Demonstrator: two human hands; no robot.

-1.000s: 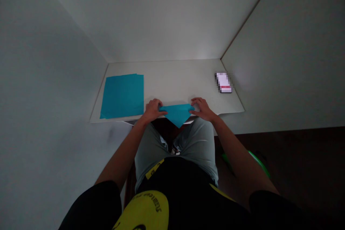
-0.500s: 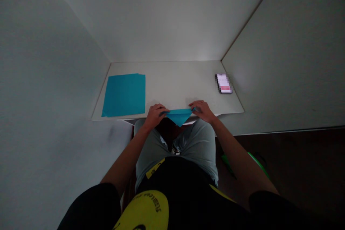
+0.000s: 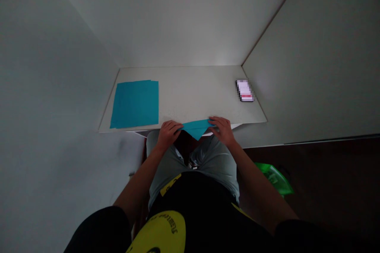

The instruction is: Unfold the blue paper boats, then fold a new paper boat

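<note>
A folded piece of blue paper (image 3: 196, 128) spans the gap between my hands at the table's front edge. Its lower part tapers to a point that hangs over the edge above my lap. My left hand (image 3: 169, 132) pinches the left end, and my right hand (image 3: 222, 128) pinches the right end. The fingers cover both ends of the paper. To the left, a stack of flat blue paper sheets (image 3: 135, 104) lies on the white table (image 3: 196, 91), its edges slightly uneven.
A phone (image 3: 244, 90) with a lit, blurred screen lies at the table's right side. White walls (image 3: 184, 19) close in the table at the back and both sides. On the dark floor at the right is a green bag-like thing (image 3: 274, 180), partly behind my right arm.
Both hands have shifted slightly, and the paper's upper strip now looks flatter and tilted, its right end higher. More of the green thing shows beside my right arm. The view has moved a little.
</note>
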